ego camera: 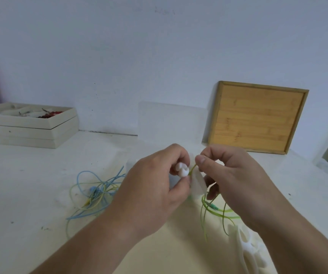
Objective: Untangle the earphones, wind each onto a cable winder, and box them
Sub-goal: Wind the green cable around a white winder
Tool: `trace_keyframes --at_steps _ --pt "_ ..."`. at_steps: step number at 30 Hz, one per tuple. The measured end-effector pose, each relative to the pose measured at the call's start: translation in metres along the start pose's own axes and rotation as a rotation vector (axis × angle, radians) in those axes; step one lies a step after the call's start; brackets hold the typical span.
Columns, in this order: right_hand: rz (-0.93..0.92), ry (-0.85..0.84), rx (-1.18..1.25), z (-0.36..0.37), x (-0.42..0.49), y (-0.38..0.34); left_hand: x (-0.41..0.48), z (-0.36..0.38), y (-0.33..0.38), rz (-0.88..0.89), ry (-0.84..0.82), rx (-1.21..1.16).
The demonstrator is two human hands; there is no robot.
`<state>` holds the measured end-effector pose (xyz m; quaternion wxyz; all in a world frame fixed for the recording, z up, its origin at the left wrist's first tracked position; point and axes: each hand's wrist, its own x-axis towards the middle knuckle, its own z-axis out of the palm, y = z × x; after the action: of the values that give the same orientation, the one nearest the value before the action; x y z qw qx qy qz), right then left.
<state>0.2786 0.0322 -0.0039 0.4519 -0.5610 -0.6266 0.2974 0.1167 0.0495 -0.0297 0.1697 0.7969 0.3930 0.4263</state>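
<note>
1. The left hand (pixel 159 186) grips a white winder (pixel 183 170) between its thumb and curled fingers, raised above the middle of the worktop (pixel 31 184). Held up this way, the winder's notched end faces the other hand.
2. The right hand (pixel 236 180) pinches the green cable (pixel 192 168) between thumb and forefinger, just beside the winder. The short taut stretch between them can then be guided into a notch with control. I judge this to be the anchoring step, before any real winding.
3. The rest of the green cable hangs in loose loops below the right hand, over the cream mat (pixel 169 244). Hanging free, it should feed onto the winder without snagging.
4. A flat white piece (pixel 198 183) shows between the hands. I cannot tell whether it belongs to the same winder.
5. The tangle (pixel 96 192) of blue and yellow-green cables lies on the worktop left of the hands, apart from the green one. It is probably set aside for a later turn, and it looks not yet sorted.
6. A spare winder (pixel 246 246) lies near the front right edge, just beside the right forearm, within easy reach for the next earphone.
7. Stacked boxes (pixel 27 125) sit at the back left corner and a wooden tray (pixel 258 117) leans on the wall at the back right. Both are clear of the working area, and no boxing has begun.
</note>
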Motion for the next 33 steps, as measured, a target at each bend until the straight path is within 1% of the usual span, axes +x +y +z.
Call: trace_keyframes --at_steps 3,7,10,12,14,16,19,22,25,27,30,33 --pt "0.008 0.056 -0.049 -0.003 0.001 0.002 0.0 0.001 0.0 -0.01 -0.063 -0.037" --pt "-0.025 0.068 0.002 -0.004 0.005 0.007 0.0 -0.001 0.0 -0.022 -0.08 -0.086" --pt "0.011 -0.007 0.158 -0.004 0.007 0.009 0.0 0.0 -0.004 -0.035 -0.126 -0.16" --pt "0.048 -0.035 0.253 -0.005 0.008 0.01 0.001 0.002 -0.005 -0.097 -0.152 -0.306" --pt "0.089 -0.06 0.328 -0.008 0.009 0.01 0.003 0.004 -0.002 -0.171 -0.12 -0.478" --pt "0.123 -0.103 0.382 -0.012 0.009 0.01 0.004 0.003 -0.001 -0.203 -0.077 -0.586" --pt "0.157 -0.163 0.505 -0.024 0.01 0.01 0.006 0.002 -0.005 -0.199 -0.09 -0.568" --pt "0.168 -0.156 0.609 -0.031 0.012 0.013 0.006 0.002 -0.005 -0.199 -0.146 -0.567" --pt "0.126 -0.093 0.556 -0.029 0.015 0.018 0.004 0.002 -0.004 -0.183 -0.212 -0.539" --pt "0.103 -0.032 0.501 -0.026 0.017 0.021 0.003 0.003 -0.004 -0.155 -0.227 -0.546" --pt "0.1 0.06 0.441 -0.025 0.02 0.026 0.003 0.003 -0.004 -0.134 -0.191 -0.521" --pt "0.097 0.077 0.361 -0.024 0.021 0.028 0.004 0.003 -0.002 -0.122 -0.15 -0.558"
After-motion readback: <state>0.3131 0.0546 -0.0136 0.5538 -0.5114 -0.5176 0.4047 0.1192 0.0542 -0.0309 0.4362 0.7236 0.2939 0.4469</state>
